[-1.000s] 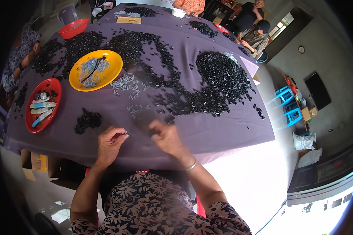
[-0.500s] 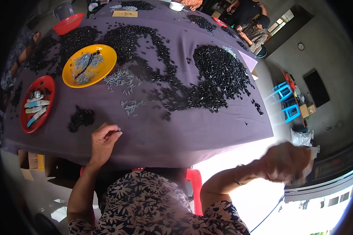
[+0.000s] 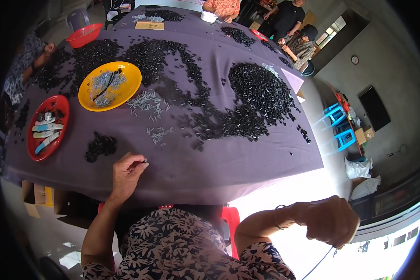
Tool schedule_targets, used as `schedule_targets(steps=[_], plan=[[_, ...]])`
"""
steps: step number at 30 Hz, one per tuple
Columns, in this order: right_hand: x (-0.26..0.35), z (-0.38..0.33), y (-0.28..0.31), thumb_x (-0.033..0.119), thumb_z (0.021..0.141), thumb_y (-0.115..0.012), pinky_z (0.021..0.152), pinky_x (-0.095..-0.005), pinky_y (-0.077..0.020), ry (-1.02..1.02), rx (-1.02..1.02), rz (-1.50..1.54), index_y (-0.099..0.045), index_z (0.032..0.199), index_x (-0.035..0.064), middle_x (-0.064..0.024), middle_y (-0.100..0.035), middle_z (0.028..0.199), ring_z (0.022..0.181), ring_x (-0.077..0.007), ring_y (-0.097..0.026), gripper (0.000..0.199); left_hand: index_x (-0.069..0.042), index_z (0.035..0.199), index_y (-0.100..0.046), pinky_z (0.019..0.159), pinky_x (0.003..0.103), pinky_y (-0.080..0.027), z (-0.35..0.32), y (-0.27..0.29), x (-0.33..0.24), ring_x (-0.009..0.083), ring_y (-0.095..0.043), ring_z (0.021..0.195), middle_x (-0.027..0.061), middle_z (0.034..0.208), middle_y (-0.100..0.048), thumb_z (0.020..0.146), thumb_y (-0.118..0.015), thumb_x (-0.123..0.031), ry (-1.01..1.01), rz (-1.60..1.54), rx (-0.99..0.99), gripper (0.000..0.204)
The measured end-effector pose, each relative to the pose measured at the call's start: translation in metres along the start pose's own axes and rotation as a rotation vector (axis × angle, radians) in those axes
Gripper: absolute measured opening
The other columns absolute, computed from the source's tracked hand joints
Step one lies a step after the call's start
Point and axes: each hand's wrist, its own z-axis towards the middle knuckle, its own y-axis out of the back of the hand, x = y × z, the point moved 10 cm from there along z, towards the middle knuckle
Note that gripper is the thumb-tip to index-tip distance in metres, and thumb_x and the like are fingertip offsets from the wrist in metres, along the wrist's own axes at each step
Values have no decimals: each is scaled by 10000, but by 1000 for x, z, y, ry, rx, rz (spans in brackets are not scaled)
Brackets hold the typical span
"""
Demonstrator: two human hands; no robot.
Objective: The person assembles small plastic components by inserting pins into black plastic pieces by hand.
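Over the front of the purple-covered table, my left hand (image 3: 127, 176) is pinched shut, with a tiny dark piece at the thumb and fingertip, too small to name. My right hand (image 3: 332, 221) is raised off to the right, beyond the table corner, closed like a fist; what it holds, if anything, is hidden. A small heap of black pieces (image 3: 100, 147) lies just beyond my left hand. Further off are loose clear-grey slim pins (image 3: 159, 135) and a larger scatter of grey pins (image 3: 147, 103).
On the left stand a red tray (image 3: 60, 103) with blue-and-white handled tools and a yellow plate (image 3: 134, 83) of grey pins. Large spreads of black pieces (image 3: 254, 88) cover the far table. Other people (image 3: 289, 21) are around it; blue stools (image 3: 344, 140) stand right.
My right hand, blurred before, has come down and slightly left, and now shows more sharply. The left hand keeps its pinch, almost unmoved. The whole view has shifted slightly.
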Motion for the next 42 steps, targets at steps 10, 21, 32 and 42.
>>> schedule_targets(steps=[10,21,32,42], plan=[[8,-2,-1,-23,736,-643,330,-221,-213,53,54,41,-576,720,-7,-41,-468,520,385,-61,-360,71,-3,885,-639,575,191,-421,3,1,-1,50,-526,660,0,805,-558,820,-663,67,7,46,-12,99],[-100,-63,92,-25,765,-667,283,-262,-245,-488,-482,-164,-480,589,-3,-77,-464,447,317,-136,-398,258,-3,887,-647,574,191,-423,-2,1,-2,48,-521,655,0,796,-554,814,-664,76,-30,33,-16,109],[17,-3,22,55,785,-592,376,-236,-303,15,-94,15,-593,750,26,-50,-554,628,507,-91,-479,45,0,909,-639,581,189,-416,3,0,0,48,-517,672,0,816,-552,827,-650,85,-9,70,7,118],[-10,-21,34,110,818,-688,364,-225,-358,-86,-98,-82,-613,763,24,-91,-589,639,473,-120,-489,127,-8,891,-656,610,183,-414,1,2,0,33,-513,703,-7,807,-565,811,-679,77,33,19,-24,119]])
